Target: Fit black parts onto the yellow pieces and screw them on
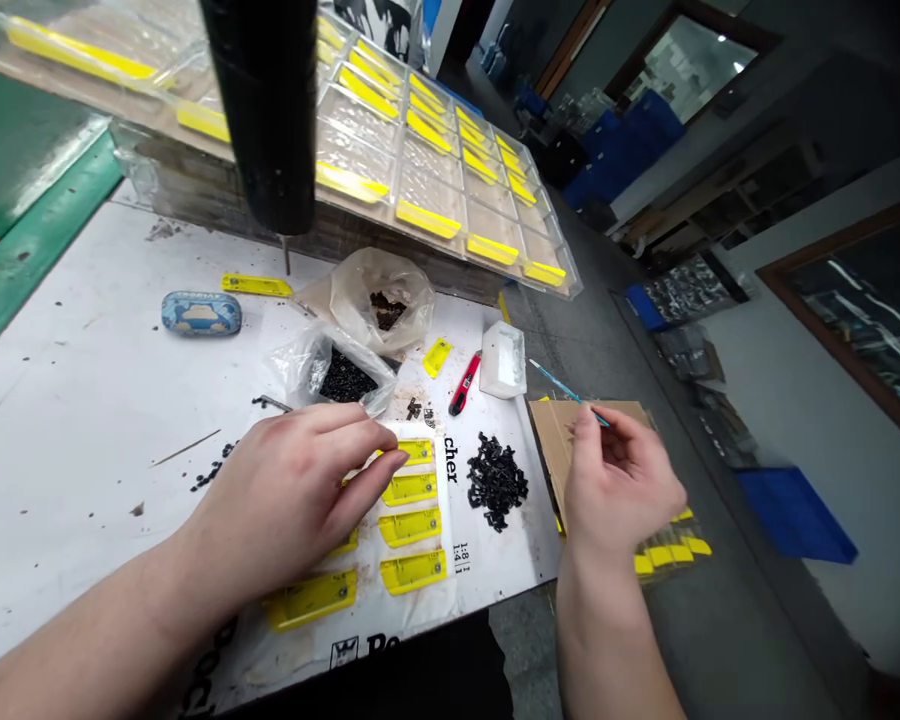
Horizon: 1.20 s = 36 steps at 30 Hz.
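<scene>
My left hand (319, 470) hovers over rows of yellow plastic pieces (410, 526) laid out on white printed paper. Its thumb and forefinger are pinched together at the topmost piece; whether anything is between them is too small to make out. Between the fingertips of my right hand (619, 478) is a thin blue stick with a pale tip (559, 380), pointing up and to the left. This hand is raised over a piece of brown cardboard (551, 440) at the table's right edge. A pile of small black parts (497, 480) lies between my hands.
Behind are a bag of black rings (345, 376), a bag of brown bits (387, 308), a red cutter (465, 384) and a white box (503, 360). A black electric screwdriver (266, 120) hangs point down before a clear tray (360, 120) holding yellow pieces. A blue case (201, 314) lies left.
</scene>
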Each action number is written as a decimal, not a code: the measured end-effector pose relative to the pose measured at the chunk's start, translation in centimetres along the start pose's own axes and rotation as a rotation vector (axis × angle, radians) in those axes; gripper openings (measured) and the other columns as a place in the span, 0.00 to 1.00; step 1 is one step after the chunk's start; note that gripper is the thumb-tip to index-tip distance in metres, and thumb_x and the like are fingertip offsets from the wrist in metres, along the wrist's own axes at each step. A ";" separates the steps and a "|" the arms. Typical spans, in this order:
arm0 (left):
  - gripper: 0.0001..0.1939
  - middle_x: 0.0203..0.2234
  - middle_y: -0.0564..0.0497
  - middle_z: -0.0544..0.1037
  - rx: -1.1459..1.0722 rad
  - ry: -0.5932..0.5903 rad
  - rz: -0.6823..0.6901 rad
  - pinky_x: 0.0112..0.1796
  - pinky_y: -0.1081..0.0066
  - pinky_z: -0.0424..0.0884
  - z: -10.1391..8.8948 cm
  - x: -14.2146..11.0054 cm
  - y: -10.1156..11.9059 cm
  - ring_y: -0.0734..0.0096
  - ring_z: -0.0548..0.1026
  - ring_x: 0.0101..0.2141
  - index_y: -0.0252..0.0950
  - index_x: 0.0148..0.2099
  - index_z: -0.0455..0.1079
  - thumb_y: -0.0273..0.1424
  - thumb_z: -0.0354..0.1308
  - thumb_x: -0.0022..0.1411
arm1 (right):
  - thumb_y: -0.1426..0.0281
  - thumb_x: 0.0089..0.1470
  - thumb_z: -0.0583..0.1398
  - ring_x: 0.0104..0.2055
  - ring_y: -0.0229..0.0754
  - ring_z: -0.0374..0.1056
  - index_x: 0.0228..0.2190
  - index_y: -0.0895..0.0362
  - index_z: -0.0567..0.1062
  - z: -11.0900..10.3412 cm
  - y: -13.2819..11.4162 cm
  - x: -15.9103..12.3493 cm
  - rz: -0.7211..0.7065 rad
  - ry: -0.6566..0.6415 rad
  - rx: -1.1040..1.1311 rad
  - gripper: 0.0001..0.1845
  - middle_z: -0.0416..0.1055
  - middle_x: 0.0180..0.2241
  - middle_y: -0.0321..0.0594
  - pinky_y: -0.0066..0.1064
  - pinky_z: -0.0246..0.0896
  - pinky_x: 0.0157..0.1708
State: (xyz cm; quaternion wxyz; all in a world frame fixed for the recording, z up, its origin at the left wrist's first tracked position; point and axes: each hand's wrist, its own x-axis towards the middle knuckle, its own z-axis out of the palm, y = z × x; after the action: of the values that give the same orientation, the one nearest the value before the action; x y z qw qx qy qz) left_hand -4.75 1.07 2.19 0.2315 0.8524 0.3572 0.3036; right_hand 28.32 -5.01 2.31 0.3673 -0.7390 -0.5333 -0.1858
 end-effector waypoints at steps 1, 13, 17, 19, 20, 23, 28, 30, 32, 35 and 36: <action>0.14 0.37 0.51 0.83 -0.010 -0.008 -0.006 0.36 0.67 0.74 0.0 0.0 0.0 0.66 0.82 0.36 0.40 0.45 0.81 0.37 0.55 0.80 | 0.54 0.70 0.63 0.38 0.48 0.83 0.48 0.57 0.83 0.5 0.2 -0.6 0.028 0.045 0.038 0.19 0.86 0.41 0.48 0.43 0.79 0.44; 0.09 0.36 0.52 0.80 -0.073 -0.052 -0.033 0.34 0.70 0.72 -0.2 -0.4 0.0 0.70 0.77 0.34 0.41 0.47 0.78 0.33 0.57 0.79 | 0.60 0.66 0.68 0.38 0.47 0.84 0.45 0.55 0.85 3.6 0.8 -3.2 0.119 0.108 0.205 0.12 0.88 0.41 0.46 0.41 0.82 0.42; 0.09 0.36 0.52 0.80 -0.065 -0.057 -0.030 0.34 0.69 0.72 -0.2 -0.3 0.0 0.70 0.77 0.34 0.41 0.47 0.79 0.33 0.57 0.79 | 0.61 0.66 0.68 0.36 0.46 0.83 0.44 0.55 0.86 3.5 0.9 -2.9 0.104 0.120 0.212 0.12 0.87 0.40 0.45 0.40 0.81 0.41; 0.09 0.36 0.51 0.80 -0.060 -0.059 -0.032 0.34 0.69 0.71 -0.2 -0.3 0.0 0.70 0.77 0.34 0.41 0.48 0.79 0.33 0.57 0.79 | 0.60 0.66 0.68 0.36 0.45 0.83 0.44 0.54 0.85 3.6 1.0 -2.8 0.094 0.110 0.196 0.12 0.87 0.40 0.45 0.39 0.80 0.41; 0.09 0.36 0.51 0.80 -0.057 -0.057 -0.034 0.34 0.69 0.71 -0.2 -0.3 0.0 0.70 0.77 0.34 0.41 0.48 0.79 0.34 0.57 0.79 | 0.60 0.66 0.68 0.35 0.45 0.82 0.44 0.54 0.85 3.7 1.1 -2.8 0.090 0.101 0.186 0.12 0.87 0.40 0.44 0.39 0.80 0.40; 0.10 0.36 0.51 0.80 -0.047 -0.050 -0.036 0.33 0.70 0.72 -0.3 -0.3 0.1 0.70 0.76 0.33 0.40 0.47 0.79 0.34 0.57 0.79 | 0.59 0.66 0.67 0.36 0.45 0.81 0.43 0.54 0.85 3.8 1.2 -2.6 0.072 0.085 0.173 0.11 0.86 0.40 0.44 0.39 0.79 0.40; 0.10 0.35 0.50 0.80 -0.036 -0.064 -0.042 0.32 0.72 0.72 -0.3 -0.2 0.1 0.70 0.76 0.33 0.40 0.46 0.80 0.35 0.57 0.79 | 0.58 0.66 0.68 0.40 0.46 0.79 0.48 0.54 0.84 2.8 1.0 -2.7 0.065 -0.039 0.172 0.15 0.84 0.46 0.46 0.40 0.79 0.41; 0.10 0.35 0.50 0.80 -0.039 -0.064 -0.045 0.31 0.73 0.72 -0.3 -0.1 0.2 0.70 0.76 0.33 0.40 0.46 0.80 0.34 0.58 0.79 | 0.55 0.62 0.71 0.46 0.50 0.79 0.55 0.54 0.81 1.5 0.9 -3.6 0.049 -0.091 0.145 0.25 0.81 0.53 0.50 0.43 0.78 0.44; 0.10 0.34 0.50 0.80 -0.037 -0.068 -0.051 0.31 0.74 0.72 -0.3 0.0 0.3 0.70 0.76 0.33 0.39 0.46 0.80 0.34 0.57 0.79 | 0.54 0.58 0.74 0.52 0.55 0.77 0.60 0.54 0.79 -0.1 0.9 -5.3 0.031 -0.065 0.120 0.34 0.78 0.56 0.53 0.48 0.76 0.49; 0.12 0.34 0.50 0.81 -0.023 -0.076 -0.056 0.31 0.74 0.73 -0.5 0.2 0.6 0.70 0.77 0.33 0.39 0.46 0.81 0.35 0.57 0.79 | 0.62 0.60 0.74 0.46 0.50 0.77 0.56 0.51 0.81 -2.2 1.1 -8.3 -0.065 -0.023 0.169 0.24 0.79 0.49 0.47 0.45 0.76 0.47; 0.12 0.34 0.50 0.81 -0.020 -0.076 -0.052 0.31 0.74 0.73 -0.6 0.2 0.8 0.70 0.77 0.33 0.38 0.46 0.81 0.35 0.57 0.79 | 0.66 0.61 0.73 0.44 0.48 0.77 0.53 0.49 0.82 -2.7 1.1 -9.2 -0.135 -0.068 0.169 0.19 0.79 0.46 0.43 0.44 0.76 0.46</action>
State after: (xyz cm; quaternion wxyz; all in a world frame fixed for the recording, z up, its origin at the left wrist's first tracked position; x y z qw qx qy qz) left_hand -4.64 0.86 3.16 0.2612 0.8514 0.3672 0.2685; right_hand 26.33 -13.13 -2.40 0.3967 -0.6738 -0.6077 -0.1395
